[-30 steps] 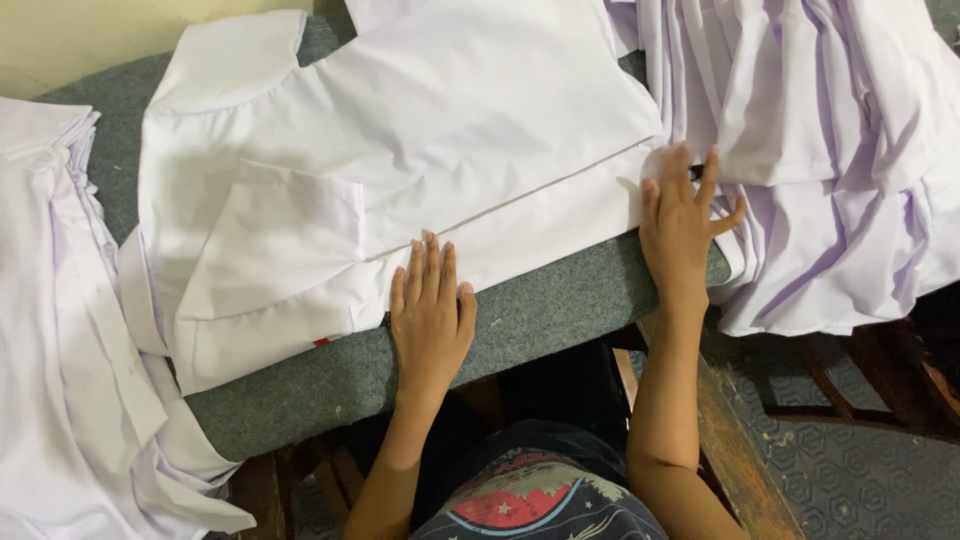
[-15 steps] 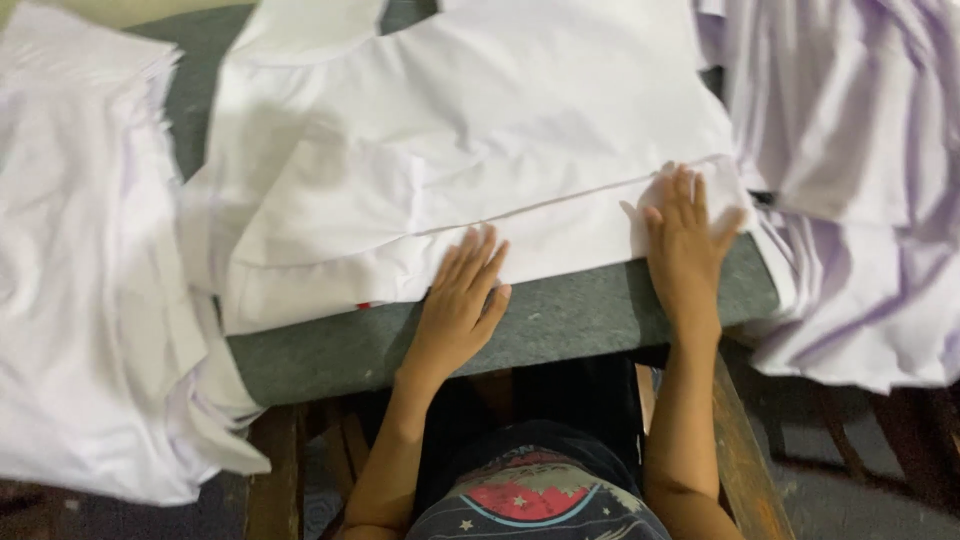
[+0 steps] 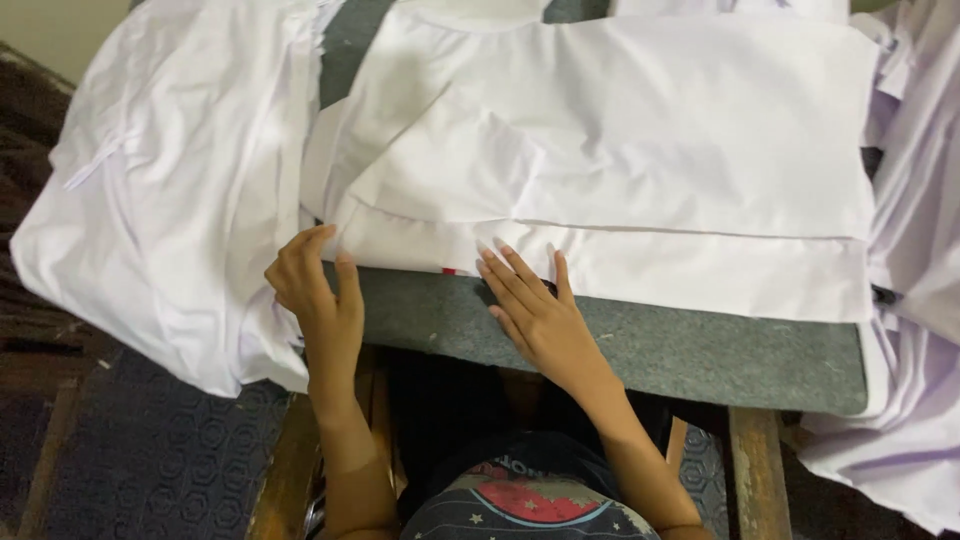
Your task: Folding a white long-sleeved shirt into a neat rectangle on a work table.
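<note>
A white garment (image 3: 640, 160) lies spread flat on a grey padded table (image 3: 700, 350), its folded hem along the table's front edge. My left hand (image 3: 312, 285) is at the garment's lower left corner, fingers curled around the cloth edge. My right hand (image 3: 535, 312) lies flat with fingers apart, fingertips on the hem and palm on the bare grey surface. A small red mark (image 3: 449, 271) shows at the hem between my hands.
A heap of white cloth (image 3: 170, 200) hangs off the table's left end. More pale lilac-white garments (image 3: 915, 300) drape over the right end. Wooden table legs (image 3: 757, 470) and a dark patterned floor (image 3: 140, 450) show below.
Both hands have slid left along the hem. My left hand went from lying flat to curling around the garment's left corner. The view has shifted left as well.
</note>
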